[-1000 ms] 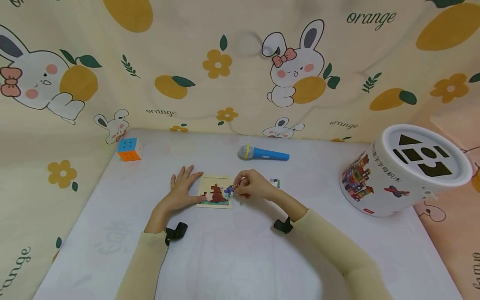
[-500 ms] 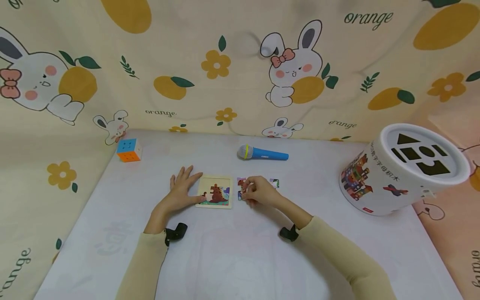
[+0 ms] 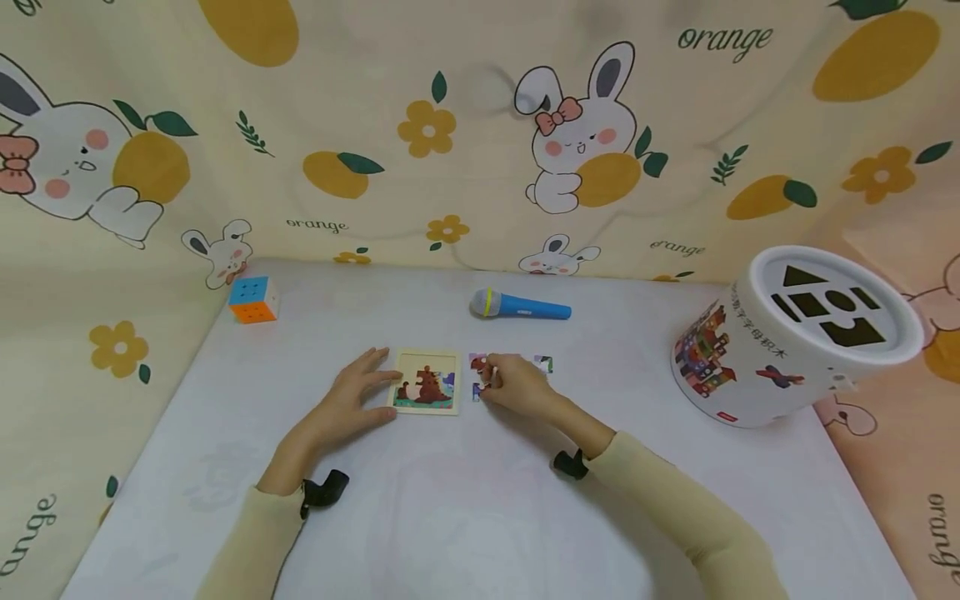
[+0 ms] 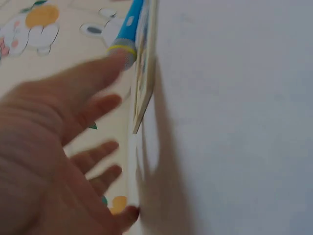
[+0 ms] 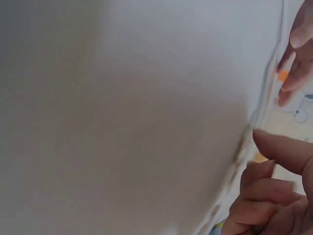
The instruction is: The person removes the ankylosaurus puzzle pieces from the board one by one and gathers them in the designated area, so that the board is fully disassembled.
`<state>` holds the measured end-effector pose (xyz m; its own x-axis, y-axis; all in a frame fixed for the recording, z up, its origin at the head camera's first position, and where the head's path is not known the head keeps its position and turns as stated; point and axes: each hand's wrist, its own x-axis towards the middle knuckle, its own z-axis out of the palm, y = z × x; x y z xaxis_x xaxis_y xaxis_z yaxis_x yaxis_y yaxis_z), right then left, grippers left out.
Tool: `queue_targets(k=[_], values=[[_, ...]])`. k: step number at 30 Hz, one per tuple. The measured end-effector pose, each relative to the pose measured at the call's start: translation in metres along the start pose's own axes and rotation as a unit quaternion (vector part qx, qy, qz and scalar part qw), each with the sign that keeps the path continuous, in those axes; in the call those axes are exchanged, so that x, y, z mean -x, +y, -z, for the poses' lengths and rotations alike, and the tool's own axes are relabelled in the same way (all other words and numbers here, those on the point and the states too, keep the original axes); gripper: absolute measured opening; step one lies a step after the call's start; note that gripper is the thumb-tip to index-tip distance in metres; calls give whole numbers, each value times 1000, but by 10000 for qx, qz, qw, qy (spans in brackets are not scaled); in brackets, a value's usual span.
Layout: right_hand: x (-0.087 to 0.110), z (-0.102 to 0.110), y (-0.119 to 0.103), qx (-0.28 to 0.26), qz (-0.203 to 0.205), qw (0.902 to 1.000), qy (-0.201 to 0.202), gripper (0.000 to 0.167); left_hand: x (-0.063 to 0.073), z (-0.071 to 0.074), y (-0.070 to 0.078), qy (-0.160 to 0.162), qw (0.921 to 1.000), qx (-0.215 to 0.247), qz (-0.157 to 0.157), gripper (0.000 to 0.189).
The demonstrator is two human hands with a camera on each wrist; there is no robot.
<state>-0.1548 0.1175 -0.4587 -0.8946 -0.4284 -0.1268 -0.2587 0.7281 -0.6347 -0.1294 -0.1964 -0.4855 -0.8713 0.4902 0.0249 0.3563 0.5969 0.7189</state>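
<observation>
A small wooden puzzle tray (image 3: 458, 392) with a brown dinosaur picture lies on the white table, its upper part bare wood. My left hand (image 3: 352, 397) is at its left edge with fingers spread, thumb by the lower corner; the left wrist view shows the fingers (image 4: 105, 149) extended. Right of the tray, my right hand (image 3: 521, 385) reaches down over loose puzzle pieces (image 3: 476, 360), partly covering them. In the right wrist view its thumb stands apart from the curled fingers (image 5: 259, 188), with no piece visible between. Another puzzle piece (image 3: 543, 363) shows beyond that hand.
A blue toy microphone (image 3: 528, 307) lies behind the pieces. At the back left sits a puzzle cube (image 3: 253, 300). A large white bucket (image 3: 780, 367) with shape holes in its lid stands at the right. Printed cloth (image 3: 360, 100) hangs behind the table.
My right hand has moved right from the tray's edge to the loose pieces, uncovering some. My left hand has drawn back slightly left, its thumb off the tray's picture.
</observation>
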Motion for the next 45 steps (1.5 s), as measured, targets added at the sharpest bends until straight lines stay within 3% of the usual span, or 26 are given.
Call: queue_targets(k=[4, 9, 13, 20, 27, 34, 45], values=[[-13, -3, -18, -163, 330, 9993, -109, 16, 11, 0, 1, -142, 9991, 145, -369, 47], [-37, -6, -43, -961, 661, 9917, -539, 23, 15, -6, -12, 146, 9965, 533, -624, 38], [-53, -13, -52, -1197, 439, 9895, -679, 37, 14, -9, -19, 341, 9951, 602, -712, 34], [-61, -29, -50, -774, 165, 9939, -768, 46, 9, -13, -19, 354, 9939, 332, -987, 33], [-62, -38, -48, -585, 192, 9958, -675, 45, 10, -14, -18, 419, 9940, 314, -959, 31], [-61, -40, -50, -369, 186, 9970, -650, 32, 11, -14, -19, 414, 9943, 325, -931, 31], [-57, -38, -53, -269, 215, 9973, -645, 38, 11, -13, -19, 315, 9963, 401, -688, 28]])
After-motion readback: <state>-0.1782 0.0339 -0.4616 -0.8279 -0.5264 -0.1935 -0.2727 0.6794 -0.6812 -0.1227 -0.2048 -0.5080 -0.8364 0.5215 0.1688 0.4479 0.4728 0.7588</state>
